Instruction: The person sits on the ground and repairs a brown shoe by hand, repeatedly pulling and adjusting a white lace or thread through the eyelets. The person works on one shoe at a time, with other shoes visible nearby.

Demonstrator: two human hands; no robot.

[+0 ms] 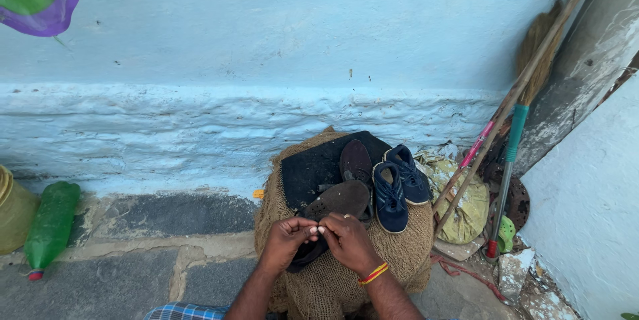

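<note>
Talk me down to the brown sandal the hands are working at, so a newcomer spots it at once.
Start at the burlap-covered mound against the pale blue wall. On top lies a black mat with footwear; nearest the left hand and right hand, whose fingertips meet, is the brown sandal. Unlike the pair of navy lace-up shoes beside it, it lies sole-up, flat and laceless.

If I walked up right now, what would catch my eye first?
Probably the two hands, left and right, meeting fingertip to fingertip at bottom centre, over a sandal lying sole-up on a burlap-covered mound. Just right of the sandal sits a pair of navy shoes, and brooms lean in the right corner of the blue wall.
</note>
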